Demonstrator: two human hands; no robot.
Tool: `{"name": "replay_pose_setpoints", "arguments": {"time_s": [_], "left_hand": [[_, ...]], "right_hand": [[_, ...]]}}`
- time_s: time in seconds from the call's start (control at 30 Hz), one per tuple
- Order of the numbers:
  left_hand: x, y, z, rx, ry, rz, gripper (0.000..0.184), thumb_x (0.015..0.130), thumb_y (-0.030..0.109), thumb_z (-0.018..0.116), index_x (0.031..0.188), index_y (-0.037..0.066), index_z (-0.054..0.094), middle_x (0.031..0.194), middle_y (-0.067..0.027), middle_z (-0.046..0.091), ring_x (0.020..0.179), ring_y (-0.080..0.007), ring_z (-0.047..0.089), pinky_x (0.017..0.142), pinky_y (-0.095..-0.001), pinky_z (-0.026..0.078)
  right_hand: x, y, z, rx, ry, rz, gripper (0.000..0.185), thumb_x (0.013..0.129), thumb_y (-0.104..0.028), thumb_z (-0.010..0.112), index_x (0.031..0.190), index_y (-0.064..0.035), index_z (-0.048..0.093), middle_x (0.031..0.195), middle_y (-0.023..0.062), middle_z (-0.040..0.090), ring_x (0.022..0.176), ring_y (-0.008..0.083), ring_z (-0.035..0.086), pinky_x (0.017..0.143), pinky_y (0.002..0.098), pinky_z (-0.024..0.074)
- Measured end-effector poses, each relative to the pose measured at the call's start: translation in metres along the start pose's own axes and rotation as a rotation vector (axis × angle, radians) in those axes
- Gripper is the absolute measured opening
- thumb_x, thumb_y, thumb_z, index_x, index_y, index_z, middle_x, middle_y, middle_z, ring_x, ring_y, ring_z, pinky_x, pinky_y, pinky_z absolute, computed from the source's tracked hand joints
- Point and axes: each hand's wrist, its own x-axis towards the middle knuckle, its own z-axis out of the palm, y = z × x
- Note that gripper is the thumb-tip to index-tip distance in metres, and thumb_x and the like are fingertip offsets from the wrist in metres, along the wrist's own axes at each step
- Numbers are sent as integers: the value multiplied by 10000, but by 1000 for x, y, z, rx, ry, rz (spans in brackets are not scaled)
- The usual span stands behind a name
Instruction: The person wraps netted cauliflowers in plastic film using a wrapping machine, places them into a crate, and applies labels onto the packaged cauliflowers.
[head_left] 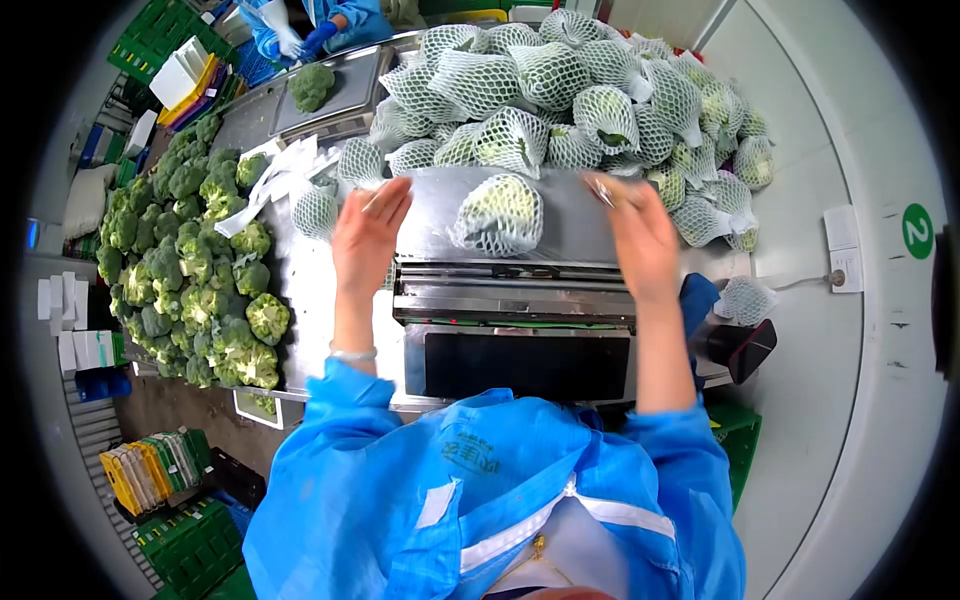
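Observation:
A pale green head in a white foam net [500, 215], which looks like broccoli, rests on the metal worktop between my two hands. My left hand [372, 225] is raised to its left, with fingers stretched out and nothing visible in them. On the other side, my right hand [635, 235] also has its fingers extended, and neither hand touches the netted head. Just below it lies a metal machine with a long bar [510, 300] and a dark flat panel [527, 365] nearest my body.
Many netted heads [550, 75] are piled along the back and right. Loose broccoli [190, 270] is heaped at left, beside white foam nets [280, 180]. One broccoli head [311, 87] sits on a metal scale [350, 85]. Beyond it, another person's gloved hand [320, 38] shows.

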Motion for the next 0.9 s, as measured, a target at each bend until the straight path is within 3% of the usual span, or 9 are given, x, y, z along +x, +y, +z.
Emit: {"name": "replay_pose_setpoints", "arguments": {"time_s": [0.07, 0.13, 0.2, 0.3, 0.43, 0.5, 0.6, 0.77, 0.9], "left_hand": [[34, -54, -16, 479, 54, 104, 276, 1026, 307, 474, 982, 48, 558, 1136, -195, 637, 1014, -267, 599, 944, -397, 440], [47, -107, -59, 1170, -53, 26, 281, 1029, 302, 479, 1049, 34, 558, 1131, -169, 640, 997, -222, 585, 905, -338, 443], [47, -146, -75, 1106, -63, -136, 265, 1029, 257, 471, 1172, 40, 522, 1120, -152, 639, 991, -223, 577, 888, -318, 441], [26, -113, -41, 469, -145, -459, 384, 991, 261, 543, 1324, 94, 452, 1140, -141, 632, 1034, -242, 586, 923, -335, 446], [3, -97, -21, 1090, -553, -87, 615, 919, 301, 658, 1432, 119, 372, 1237, -119, 604, 1129, -211, 576, 974, -324, 451], [6, -97, -17, 1145, -511, -181, 691, 885, 319, 704, 1449, 103, 367, 1281, -109, 584, 1166, -197, 568, 996, -319, 450], [-7, -78, -3, 449, -342, -664, 690, 877, 349, 711, 1424, 55, 408, 1282, -92, 587, 1153, -182, 577, 974, -321, 469], [-82, -46, 11, 448, -287, -1246, 757, 924, 688, 415, 1390, 92, 450, 1250, -131, 610, 1018, -246, 667, 754, -389, 602], [-133, -66, -5, 366, -182, -1474, 844, 881, 769, 350, 1404, 112, 423, 1206, -161, 621, 1017, -275, 663, 831, -424, 577]], "right_hand": [[44, 66, 6, -422, -12, -132, 118, 1006, -160, 480, 1034, -51, 517, 1209, 133, 650, 1096, 244, 600, 920, 374, 448], [53, 169, -20, -727, -107, 159, 234, 990, -261, 517, 1067, -41, 498, 1078, 200, 631, 972, 360, 612, 818, 398, 468], [50, 168, -23, -659, -64, 465, 330, 971, -317, 563, 1138, -41, 494, 1071, 182, 642, 983, 321, 626, 842, 404, 465], [24, 147, -25, -505, -109, 452, 461, 940, -375, 614, 1185, -13, 468, 1074, 165, 647, 976, 269, 626, 853, 397, 463], [-5, 130, -10, -353, -86, 388, 594, 915, -458, 622, 1208, 40, 481, 1023, 126, 640, 905, 179, 585, 819, 324, 462], [-4, 120, -20, -420, -128, 525, 578, 902, -441, 652, 1171, 55, 526, 985, 121, 641, 891, 163, 578, 822, 311, 466], [-14, 66, -18, -366, -235, 653, 507, 897, -387, 683, 1075, 78, 587, 915, 104, 651, 840, 141, 584, 790, 295, 483], [-106, -5, -14, -51, -456, 869, 441, 896, -314, 706, 1096, 60, 584, 936, 105, 688, 818, 134, 671, 752, 274, 545], [-167, 6, -2, -362, -320, 926, 376, 882, -320, 719, 819, 38, 622, 655, 83, 653, 596, 141, 646, 544, 278, 518]]}}
